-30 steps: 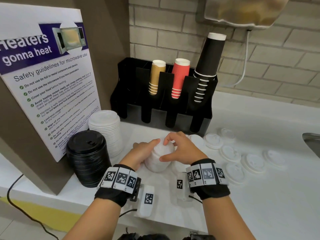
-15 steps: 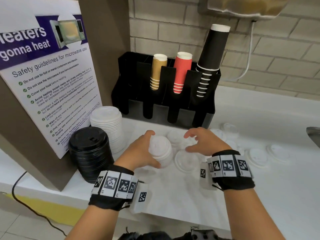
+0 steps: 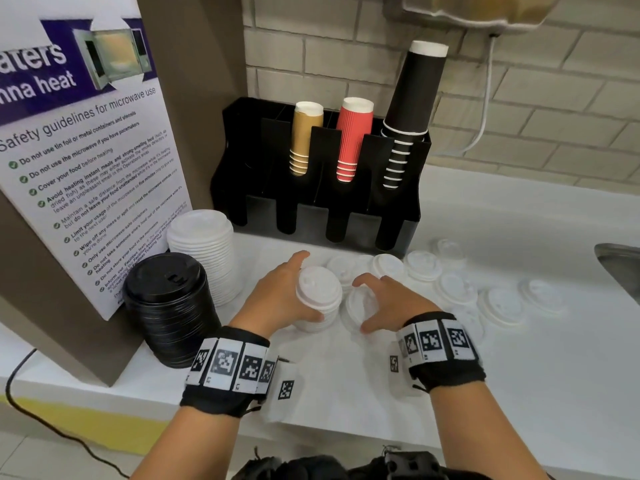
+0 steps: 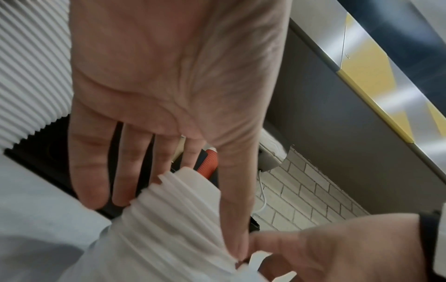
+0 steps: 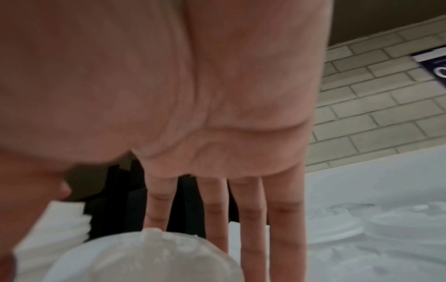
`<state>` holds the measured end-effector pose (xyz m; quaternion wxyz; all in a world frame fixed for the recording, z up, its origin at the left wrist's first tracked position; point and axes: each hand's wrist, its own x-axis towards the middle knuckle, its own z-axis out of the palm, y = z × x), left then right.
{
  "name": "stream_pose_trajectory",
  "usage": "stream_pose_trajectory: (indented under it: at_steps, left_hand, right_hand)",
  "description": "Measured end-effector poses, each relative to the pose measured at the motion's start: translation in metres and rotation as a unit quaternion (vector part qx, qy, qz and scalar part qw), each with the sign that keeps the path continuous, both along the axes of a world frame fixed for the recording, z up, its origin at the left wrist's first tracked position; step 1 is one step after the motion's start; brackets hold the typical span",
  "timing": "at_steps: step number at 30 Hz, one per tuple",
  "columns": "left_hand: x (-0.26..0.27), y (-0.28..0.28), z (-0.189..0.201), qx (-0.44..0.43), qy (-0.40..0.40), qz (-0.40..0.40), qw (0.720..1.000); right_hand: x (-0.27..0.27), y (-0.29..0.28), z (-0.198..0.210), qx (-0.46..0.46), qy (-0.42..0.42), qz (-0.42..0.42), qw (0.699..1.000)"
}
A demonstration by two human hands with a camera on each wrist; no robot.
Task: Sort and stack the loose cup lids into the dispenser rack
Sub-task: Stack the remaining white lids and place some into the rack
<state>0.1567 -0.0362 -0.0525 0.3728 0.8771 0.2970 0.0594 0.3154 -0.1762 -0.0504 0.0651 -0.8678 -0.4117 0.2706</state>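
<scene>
White counter (image 3: 519, 375), near its front edge: left hand (image 3: 277, 299) gripping small stack of white lids (image 3: 318, 296); right hand (image 3: 388, 303) spread, unclenched, over one loose lid (image 3: 356, 306).

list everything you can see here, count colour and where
held lid stack: one, white, counter centre
loose lids: about ten, white, scattered right of it
white lid stack: one, by the sign
black lid stack: one, front left
dispenser rack: one, black, against the wall
cup stacks: three, tan, red, black, in the rack
sign: one, white and purple, left
sink: steel, right edge
left hand: grips the held lid stack
right hand: fingers spread over a loose lid
</scene>
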Motion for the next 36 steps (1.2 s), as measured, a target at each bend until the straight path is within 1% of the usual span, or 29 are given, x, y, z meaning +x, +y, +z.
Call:
stream_pose_trajectory:
  at_steps: [4, 6, 8, 10, 11, 13, 15, 20, 30, 36]
  left_hand:
    - [0.001, -0.001, 0.001, 0.019, 0.014, -0.006, 1.000]
    - [0.001, -0.001, 0.001, 0.012, 0.016, -0.005, 1.000]
    - [0.000, -0.001, 0.000, -0.004, 0.016, 0.000, 1.000]
    - [-0.001, 0.000, 0.000, -0.015, 0.020, 0.007, 1.000]
    - [-0.001, 0.000, 0.000, -0.019, 0.022, 0.008, 1.000]
    - [0.000, -0.001, 0.000, -0.022, 0.022, 0.010, 0.999]
    - [-0.001, 0.000, 0.000, -0.030, 0.017, 0.015, 0.999]
    - [-0.003, -0.001, 0.001, -0.052, -0.004, 0.024, 0.998]
    - [-0.007, 0.001, -0.003, -0.069, -0.039, 0.031, 0.996]
    - [-0.007, 0.003, -0.004, -0.071, -0.025, 0.025, 0.997]
  right_hand:
    - [0.007, -0.010, 0.004, 0.087, 0.047, -0.028, 0.995]
    - [0.009, -0.014, 0.008, 0.135, 0.062, -0.046, 0.988]
    - [0.010, -0.018, 0.013, 0.199, 0.073, -0.051, 0.976]
    - [0.007, -0.017, 0.019, 0.267, 0.103, -0.046, 0.957]
    - [0.003, -0.015, 0.022, 0.286, 0.118, -0.039, 0.950]
    - [-0.005, -0.006, 0.023, 0.293, 0.136, -0.022, 0.946]
    - [-0.015, 0.006, 0.019, 0.282, 0.138, -0.006, 0.950]
    - [-0.025, 0.025, 0.009, 0.249, 0.104, 0.013, 0.963]
    - [-0.031, 0.034, 0.011, 0.256, 0.067, 0.064, 0.962]
    - [-0.032, 0.032, 0.009, 0.261, 0.076, 0.064, 0.960]
